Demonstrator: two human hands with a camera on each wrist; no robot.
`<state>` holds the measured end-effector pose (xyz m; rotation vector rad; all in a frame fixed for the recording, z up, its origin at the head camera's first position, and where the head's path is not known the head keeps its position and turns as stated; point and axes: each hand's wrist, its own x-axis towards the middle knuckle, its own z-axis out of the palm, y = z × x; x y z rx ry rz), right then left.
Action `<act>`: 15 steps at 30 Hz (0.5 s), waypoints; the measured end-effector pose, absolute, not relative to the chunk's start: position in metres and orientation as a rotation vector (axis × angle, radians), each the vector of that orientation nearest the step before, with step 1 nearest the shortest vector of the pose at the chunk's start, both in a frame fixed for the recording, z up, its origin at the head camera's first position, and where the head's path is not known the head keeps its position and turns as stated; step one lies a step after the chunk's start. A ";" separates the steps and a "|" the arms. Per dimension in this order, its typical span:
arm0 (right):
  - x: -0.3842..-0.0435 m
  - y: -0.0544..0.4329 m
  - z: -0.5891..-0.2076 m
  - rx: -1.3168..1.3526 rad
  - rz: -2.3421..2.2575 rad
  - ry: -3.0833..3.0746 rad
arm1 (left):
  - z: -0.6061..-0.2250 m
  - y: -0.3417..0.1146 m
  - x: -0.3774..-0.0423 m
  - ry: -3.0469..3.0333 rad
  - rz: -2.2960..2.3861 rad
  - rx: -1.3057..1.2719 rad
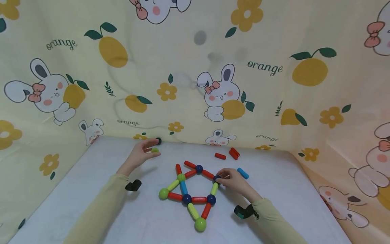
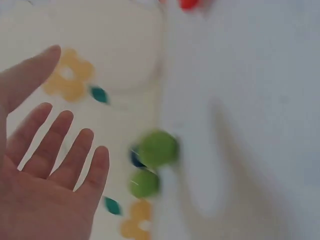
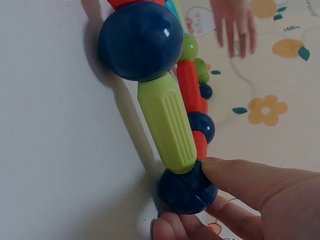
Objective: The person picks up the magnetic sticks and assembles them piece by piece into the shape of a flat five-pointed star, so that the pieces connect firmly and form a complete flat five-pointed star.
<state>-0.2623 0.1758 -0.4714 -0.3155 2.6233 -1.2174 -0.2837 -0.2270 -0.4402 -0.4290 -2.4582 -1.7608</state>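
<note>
In front of you, the ball-and-rod frame (image 1: 199,199) lies mid-bench (image 1: 146,223), its long axis running from near edge to far and leaning left at the far end. A green ball (image 1: 200,224) makes its tip, pointing at the near edge. Your right hand (image 1: 233,181) pinches the blue ball (image 3: 187,190) at the frame's right corner between thumb and fingers; a light-green rod (image 3: 167,125) runs from that ball towards the near edge, slanting slightly left. A loose blue rod (image 1: 243,173) lies beyond that hand, its near end angled towards the right edge. On the frame's far side, two red rods jut towards the far edge. Your left hand (image 2: 55,175) hovers towards the far-left corner, fingers straight and spread, holding nothing, near loose green balls (image 2: 158,149) and a dark ball (image 1: 158,141) by the far edge.
</note>
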 end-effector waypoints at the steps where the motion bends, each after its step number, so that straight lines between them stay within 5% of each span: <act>1: -0.262 0.176 -0.472 -0.313 -1.217 2.623 | -0.445 -0.229 -0.289 -2.488 -1.720 -0.397; 15: -0.260 0.176 -0.468 -0.360 -1.200 2.631 | -0.481 -0.207 -0.322 -2.805 -1.326 -0.092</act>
